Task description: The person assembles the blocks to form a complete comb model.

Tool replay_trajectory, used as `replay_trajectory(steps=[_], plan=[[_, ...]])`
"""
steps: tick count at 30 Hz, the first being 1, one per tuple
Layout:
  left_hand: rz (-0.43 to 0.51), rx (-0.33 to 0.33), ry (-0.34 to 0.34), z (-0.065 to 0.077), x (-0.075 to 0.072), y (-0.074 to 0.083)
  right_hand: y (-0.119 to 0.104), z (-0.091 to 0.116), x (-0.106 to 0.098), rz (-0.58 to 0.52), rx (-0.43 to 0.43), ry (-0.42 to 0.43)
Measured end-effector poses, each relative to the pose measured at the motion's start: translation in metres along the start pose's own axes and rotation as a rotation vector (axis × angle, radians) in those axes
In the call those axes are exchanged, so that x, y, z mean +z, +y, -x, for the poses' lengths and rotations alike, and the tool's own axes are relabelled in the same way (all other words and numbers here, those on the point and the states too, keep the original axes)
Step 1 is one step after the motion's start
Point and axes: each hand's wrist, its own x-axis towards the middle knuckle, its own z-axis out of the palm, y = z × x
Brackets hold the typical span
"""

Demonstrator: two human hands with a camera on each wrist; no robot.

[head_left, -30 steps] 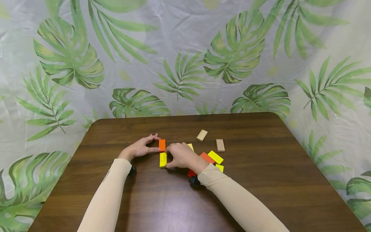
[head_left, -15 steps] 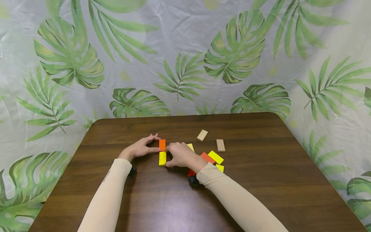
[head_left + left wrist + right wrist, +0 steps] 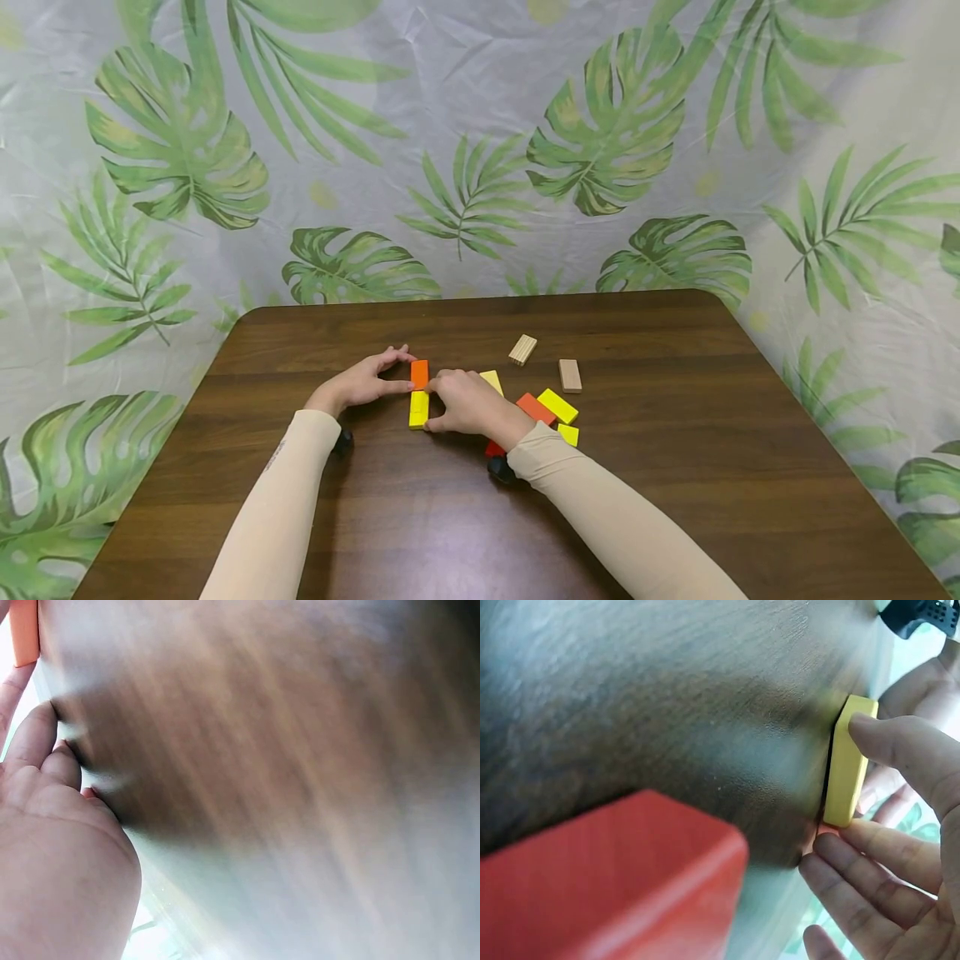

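Observation:
An orange block (image 3: 419, 374) lies flat left of the table's middle. My left hand (image 3: 362, 382) holds it from the left, thumb and forefinger at its two ends. In the left wrist view only the lower part of the orange block (image 3: 25, 634) shows, at the top left corner. Directly nearer than it, end to end in one line, lies a yellow block (image 3: 418, 409). From the right, my right hand (image 3: 471, 404) pinches that yellow block, its thumb at the near end, as the right wrist view shows on the yellow block (image 3: 847, 769).
Right of the right hand lie an orange-red block (image 3: 536, 408), a yellow block (image 3: 558, 406), a smaller-looking yellow block (image 3: 568, 434) and a partly covered pale yellow one (image 3: 492, 382). Farther back are a striped wooden block (image 3: 522, 349) and a plain one (image 3: 570, 376). A red block (image 3: 630, 889) looms near the right wrist.
My right hand has slid the yellow block slightly away from me and to the left, closing the small gap to the orange block. The left hand has stayed put.

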Motion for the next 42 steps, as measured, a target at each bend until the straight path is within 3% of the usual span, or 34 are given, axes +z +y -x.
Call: replay_trajectory(steps=[14,42], plan=[[-0.004,0.000,-0.002,-0.0009,-0.0006,0.0005,-0.0063,0.0008,-0.0010,0.061,-0.035,0.008],[-0.021,-0.005,-0.003,0.0001,-0.0006,0.0008,-0.0066,0.0028,0.0018,0.013,0.002,0.003]])
